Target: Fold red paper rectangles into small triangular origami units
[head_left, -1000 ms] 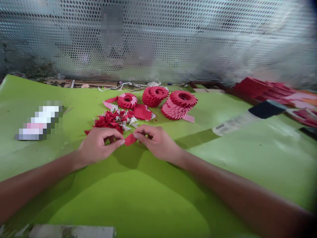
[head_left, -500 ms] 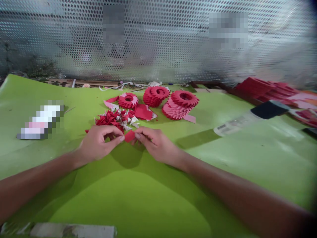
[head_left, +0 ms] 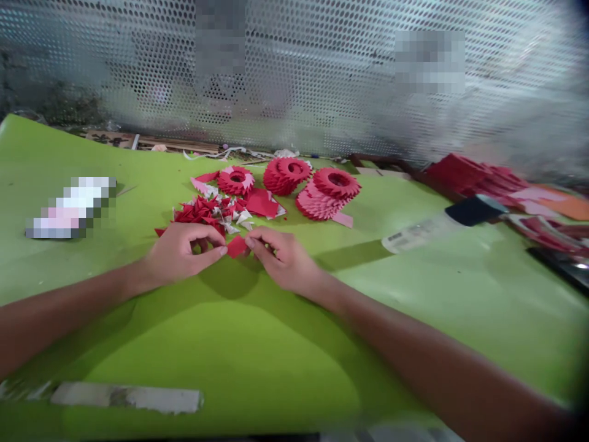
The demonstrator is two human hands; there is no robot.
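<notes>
A small piece of red paper (head_left: 236, 247) is stretched between my two hands above the green table sheet. My left hand (head_left: 184, 252) pinches its left edge between thumb and forefinger. On the other side, the thumb and forefinger of my right hand (head_left: 284, 258) grip the right edge. Just beyond my fingers lies a pile of folded red and white paper pieces (head_left: 202, 210). Flat red paper squares (head_left: 263, 202) sit behind it. A small red and pink ring of folded paper (head_left: 235, 179) stands farther back.
Two taller folded-paper rolls, one red (head_left: 286, 177) and one pink with a red top (head_left: 327, 193), stand at the back. A clear bottle with a black cap (head_left: 423, 230) lies right. Red paper stacks (head_left: 478, 175) fill the far right. A blurred-out flat object (head_left: 71, 209) lies left.
The whole view has shifted a little, showing more of the table's near edge. Both hands keep their pinch on the red paper, with hardly any change in pose.
</notes>
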